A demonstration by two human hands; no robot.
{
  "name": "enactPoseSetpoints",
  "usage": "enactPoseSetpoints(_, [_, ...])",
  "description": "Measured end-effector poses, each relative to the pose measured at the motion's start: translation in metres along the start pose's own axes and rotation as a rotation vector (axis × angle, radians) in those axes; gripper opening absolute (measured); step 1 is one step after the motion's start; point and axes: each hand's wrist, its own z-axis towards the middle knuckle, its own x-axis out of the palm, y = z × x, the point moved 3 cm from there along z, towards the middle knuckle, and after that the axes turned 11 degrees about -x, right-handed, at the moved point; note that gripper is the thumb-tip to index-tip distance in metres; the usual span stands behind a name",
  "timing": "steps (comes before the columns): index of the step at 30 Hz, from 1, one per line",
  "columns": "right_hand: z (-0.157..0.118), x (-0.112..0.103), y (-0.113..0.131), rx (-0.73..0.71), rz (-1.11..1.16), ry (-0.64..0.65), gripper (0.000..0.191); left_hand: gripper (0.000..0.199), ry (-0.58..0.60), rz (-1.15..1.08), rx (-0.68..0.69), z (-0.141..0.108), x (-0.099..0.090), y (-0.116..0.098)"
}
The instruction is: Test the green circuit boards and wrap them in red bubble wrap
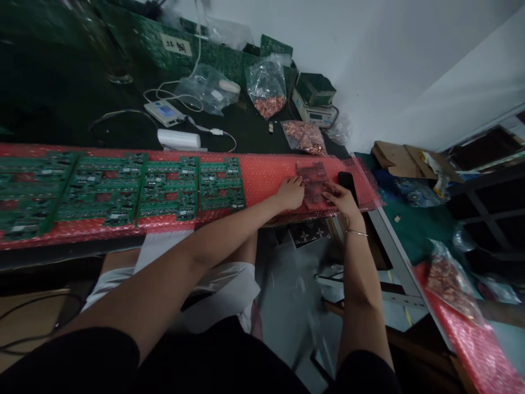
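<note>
A dark, reddish-looking circuit board (pixel 314 182) lies at the right end of the bench, seemingly under or inside pink bubble wrap. My left hand (pixel 291 193) has its fingers curled at the board's left edge. At the lower right edge, my right hand (pixel 343 201) pinches the board or its wrap; which of the two is unclear. A black phone-like object (pixel 348 183) lies just beyond my right fingers. To the left, several green circuit boards (pixel 221 185) sit in a row on the pink bubble wrap sheet (pixel 262 174).
Bags of copper-coloured parts (pixel 304 137) lie behind the wrap, near a scale (pixel 314 114). A white cylinder (pixel 179 138) and a small wired device (pixel 164 112) stand further left. Cardboard (pixel 394 158) rests on the right-hand bench.
</note>
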Motion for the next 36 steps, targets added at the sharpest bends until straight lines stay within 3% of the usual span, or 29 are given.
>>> enactPoseSetpoints(2, [-0.001, -0.001, 0.002, 0.001, -0.003, 0.004, 0.070, 0.050, 0.019, -0.006, 0.030, -0.006, -0.021, 0.027])
enactPoseSetpoints(4, [-0.001, -0.003, 0.001, 0.000, -0.012, 0.018, 0.073, 0.043, -0.011, 0.050, 0.015, -0.022, -0.047, 0.070])
enactPoseSetpoints(7, [-0.002, -0.005, -0.003, 0.003, -0.037, 0.050, 0.075, 0.027, 0.066, 0.263, -0.125, -0.059, -0.077, 0.144])
enactPoseSetpoints(9, [-0.001, -0.006, -0.003, -0.004, -0.058, 0.065, 0.076, 0.031, 0.099, 0.395, -0.173, -0.084, -0.087, 0.180])
enactPoseSetpoints(11, [0.000, -0.005, -0.001, -0.022, -0.085, 0.079, 0.078, 0.036, 0.077, 0.457, -0.176, -0.101, -0.090, 0.199])
enactPoseSetpoints(13, [0.001, -0.005, 0.003, -0.043, -0.121, 0.087, 0.079, 0.038, 0.021, 0.452, -0.159, -0.109, -0.088, 0.205])
enactPoseSetpoints(16, [0.003, -0.005, 0.012, -0.087, -0.203, 0.087, 0.075, 0.038, -0.050, 0.435, -0.147, -0.113, -0.088, 0.197])
enactPoseSetpoints(18, [0.003, -0.005, 0.018, -0.106, -0.249, 0.103, 0.074, 0.037, -0.104, 0.423, -0.138, -0.110, -0.092, 0.180])
enactPoseSetpoints(22, [0.004, -0.005, 0.026, -0.122, -0.319, 0.136, 0.074, 0.042, -0.164, 0.341, -0.002, -0.087, -0.094, 0.115])
enactPoseSetpoints(25, [0.005, -0.005, 0.031, -0.143, -0.367, 0.137, 0.071, 0.040, -0.125, 0.328, 0.055, -0.052, -0.079, 0.058])
enactPoseSetpoints(28, [0.005, -0.002, 0.038, -0.162, -0.422, 0.140, 0.067, 0.035, -0.091, 0.301, 0.044, -0.019, -0.058, 0.024])
enactPoseSetpoints(31, [0.005, -0.001, 0.046, -0.172, -0.496, 0.139, 0.063, 0.030, -0.014, 0.284, -0.016, -0.003, -0.041, 0.018])
enactPoseSetpoints(36, [0.002, 0.008, 0.073, -0.299, -0.631, 0.127, 0.051, 0.032, -0.002, 0.242, -0.071, -0.007, -0.033, 0.027])
